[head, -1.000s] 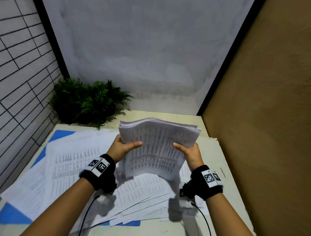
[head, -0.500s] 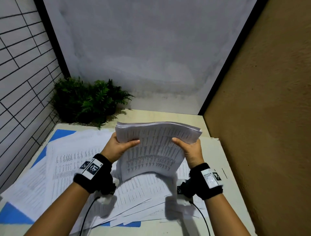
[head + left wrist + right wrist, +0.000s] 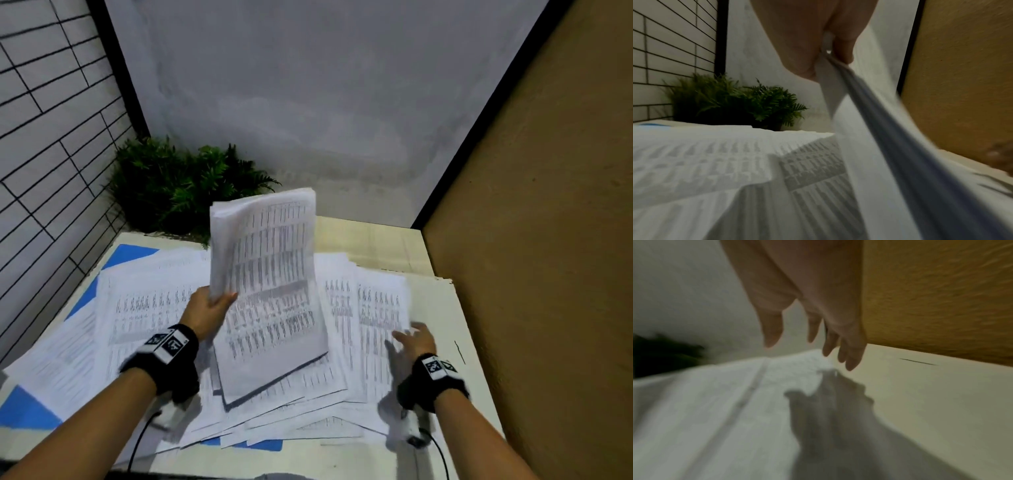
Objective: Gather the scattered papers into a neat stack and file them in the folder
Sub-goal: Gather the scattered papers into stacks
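**Stack now in one hand, right hand free for the strays**

Paper is the whole job, and half a second ago I had both hands on the gathered stack (image 3: 270,294). Now my left hand (image 3: 209,313) alone pinches its left edge, thumb on the printed face, and the sheets stand tilted up over the middle of the table (image 3: 442,308), their near edge resting on the loose sheets there. My right hand (image 3: 412,342) has let go and dropped to the right, fingers spread and empty, hovering just over the loose papers (image 3: 376,308) at that side; the right wrist view shows the fingertips (image 3: 852,365) above the paper's far edge, though blur hides whether they touch.

So I judge gathering is unfinished: many sheets lie fanned across the table, near and left as well. Blue corners of what I take to be the folder (image 3: 132,251) peek out beneath them at far left, still buried. A one-handed pinch on a thick, bowed stack could let sheets slide.
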{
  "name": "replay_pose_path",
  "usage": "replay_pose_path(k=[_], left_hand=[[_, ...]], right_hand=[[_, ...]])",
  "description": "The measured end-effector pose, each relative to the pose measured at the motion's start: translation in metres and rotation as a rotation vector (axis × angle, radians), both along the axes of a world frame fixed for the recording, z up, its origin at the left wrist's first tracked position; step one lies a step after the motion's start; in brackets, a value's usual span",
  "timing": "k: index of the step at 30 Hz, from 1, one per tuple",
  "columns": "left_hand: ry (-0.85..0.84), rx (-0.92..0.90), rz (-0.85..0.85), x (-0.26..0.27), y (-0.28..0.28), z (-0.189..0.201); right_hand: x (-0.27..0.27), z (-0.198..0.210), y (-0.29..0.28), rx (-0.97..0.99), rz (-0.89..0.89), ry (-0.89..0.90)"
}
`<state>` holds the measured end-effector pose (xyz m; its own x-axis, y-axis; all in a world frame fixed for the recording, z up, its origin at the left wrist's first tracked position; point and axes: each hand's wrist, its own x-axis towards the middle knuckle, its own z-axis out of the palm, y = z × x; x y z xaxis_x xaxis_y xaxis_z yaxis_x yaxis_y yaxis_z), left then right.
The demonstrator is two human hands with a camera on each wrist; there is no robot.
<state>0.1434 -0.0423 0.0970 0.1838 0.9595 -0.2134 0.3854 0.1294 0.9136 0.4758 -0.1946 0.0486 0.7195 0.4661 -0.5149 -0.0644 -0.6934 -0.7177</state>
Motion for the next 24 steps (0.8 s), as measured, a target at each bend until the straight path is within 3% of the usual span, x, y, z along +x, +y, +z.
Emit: replay_pose_path(k=[3, 8, 11, 16, 24], left_hand=[[0.089, 0.013, 0.053, -0.016, 0.008, -0.007], [0.170, -0.001, 0.004, -0.026, 0.009, -0.013], [0.172, -0.024, 0.016, -0.024, 0.009, -0.013], [0.136, -0.043, 0.030, -0.026, 0.009, -0.016], [0.113, -0.075, 0.025, -0.020, 0.005, -0.029]], right_hand=[[0.027, -0.016, -0.018, -0.268, -0.056, -0.071], [-0.002, -0.023, 0.002, -0.241, 0.080, 0.103], [-0.014, -0.028, 0.018, -0.260, 0.182, 0.090], [-0.001, -0.006, 0.026, -0.235, 0.288, -0.177], [0.038, 0.077, 0.003, -0.112, 0.368, -0.542]])
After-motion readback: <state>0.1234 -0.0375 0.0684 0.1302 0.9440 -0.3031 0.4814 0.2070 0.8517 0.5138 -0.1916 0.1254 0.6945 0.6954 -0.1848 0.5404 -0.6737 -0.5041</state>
